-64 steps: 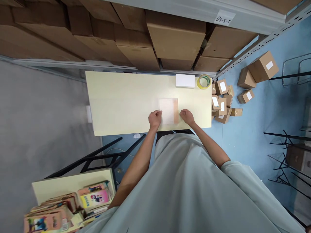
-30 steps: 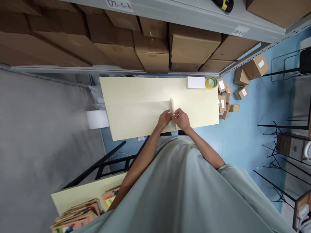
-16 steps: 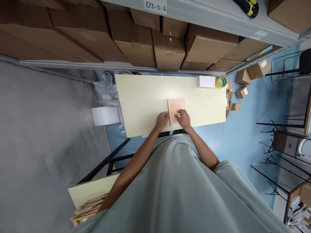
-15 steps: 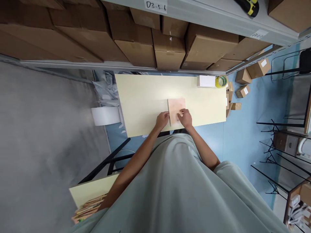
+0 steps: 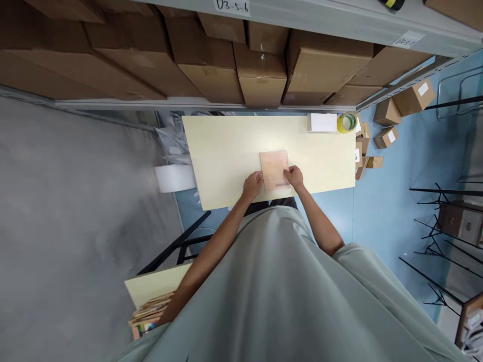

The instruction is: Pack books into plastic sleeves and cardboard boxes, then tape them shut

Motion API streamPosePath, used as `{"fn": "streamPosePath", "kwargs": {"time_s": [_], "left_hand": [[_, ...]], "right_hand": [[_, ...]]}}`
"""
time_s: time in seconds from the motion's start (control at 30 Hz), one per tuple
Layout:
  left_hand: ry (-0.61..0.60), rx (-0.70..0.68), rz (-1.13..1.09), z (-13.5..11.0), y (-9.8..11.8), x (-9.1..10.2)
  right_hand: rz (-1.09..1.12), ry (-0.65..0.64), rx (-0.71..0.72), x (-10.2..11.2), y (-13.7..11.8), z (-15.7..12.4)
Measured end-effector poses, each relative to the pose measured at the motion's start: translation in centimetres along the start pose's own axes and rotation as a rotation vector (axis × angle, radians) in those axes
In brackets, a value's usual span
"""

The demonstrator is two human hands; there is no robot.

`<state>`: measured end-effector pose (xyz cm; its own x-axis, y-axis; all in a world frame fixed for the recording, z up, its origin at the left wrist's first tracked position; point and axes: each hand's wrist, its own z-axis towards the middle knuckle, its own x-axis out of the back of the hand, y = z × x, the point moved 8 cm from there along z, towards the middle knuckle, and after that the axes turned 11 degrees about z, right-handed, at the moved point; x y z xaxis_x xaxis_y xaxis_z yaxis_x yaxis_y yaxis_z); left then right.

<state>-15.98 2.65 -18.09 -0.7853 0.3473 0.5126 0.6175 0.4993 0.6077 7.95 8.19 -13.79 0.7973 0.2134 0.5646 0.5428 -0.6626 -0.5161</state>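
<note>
A flat, pale pink rectangle that looks like a thin book [image 5: 274, 166] lies on the cream table [image 5: 226, 146], close to its front edge. My left hand [image 5: 252, 185] is closed at the book's left edge, thumb and fingers pinched together there. On the opposite side, my right hand [image 5: 294, 177] pinches the book's right edge. A dark printed strip shows near the bottom of its upper face, but the print is too small to read.
A white box [image 5: 322, 122] and a yellow tape roll [image 5: 346, 122] sit at the table's back right. Shelved cardboard boxes [image 5: 262, 83] overhang the far side. A white roll [image 5: 175, 178] stands left, and a stack of books or papers [image 5: 153, 309] lies lower left.
My right hand has moved off the book's face to its right edge, uncovering the printed strip. My left hand stays by the left edge. The camera view has shifted slightly.
</note>
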Motion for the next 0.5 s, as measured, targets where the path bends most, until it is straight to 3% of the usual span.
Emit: {"fn": "streamPosePath", "kwargs": {"time_s": [0.5], "left_hand": [[0.067,0.094,-0.052,0.3,2.7,-2.0]], "right_hand": [[0.093,-0.115,0.137,4.7,-1.1,-0.3]]}}
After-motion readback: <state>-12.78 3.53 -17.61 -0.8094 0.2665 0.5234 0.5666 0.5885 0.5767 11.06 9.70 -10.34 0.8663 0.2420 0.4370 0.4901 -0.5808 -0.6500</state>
